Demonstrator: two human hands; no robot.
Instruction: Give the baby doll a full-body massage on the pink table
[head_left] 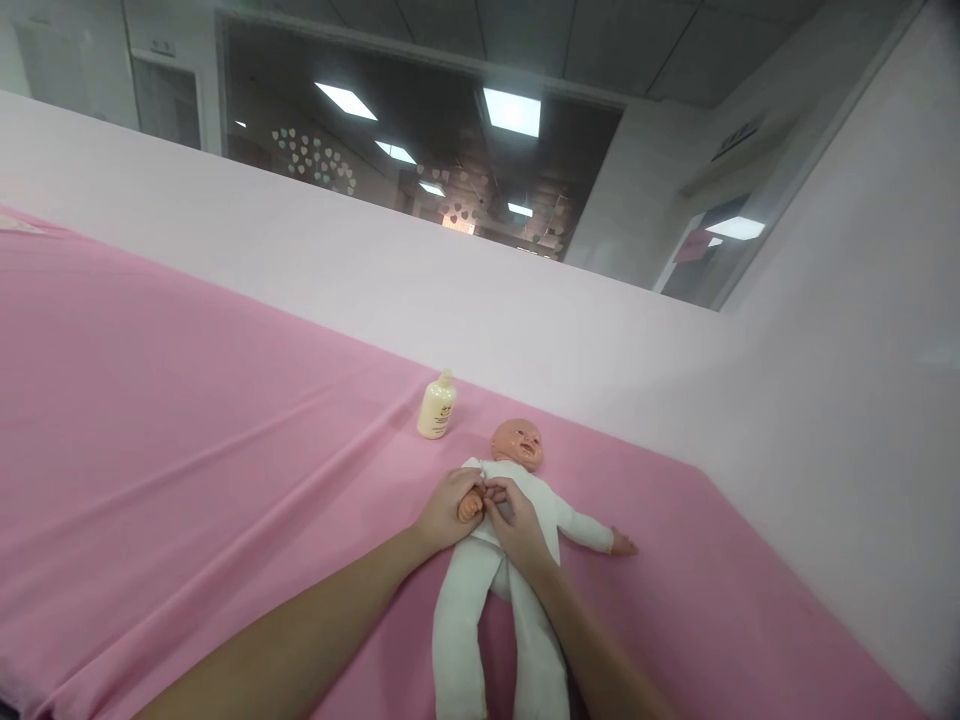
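A baby doll (536, 492) in a white cloth body lies on its back on the pink sheet, its head toward the wall. My left hand (444, 512) is closed around the doll's arm near its small plastic hand (470, 506), over the chest. Close beside it, my right hand (515, 522) has its fingers bent and pinched together at the same arm; what lies between those fingertips is hidden. The doll's other arm (589, 531) stretches out to the right on the sheet. A cream-coloured bottle (437, 407) with dark print stands upright beyond my left hand.
The pink sheet (187, 400) has long folds on the left and meets a white wall (360, 270) at the back. Another wall (847, 400) rises on the right. A large window (420, 120) above shows ceiling lights and heart-shaped decorations.
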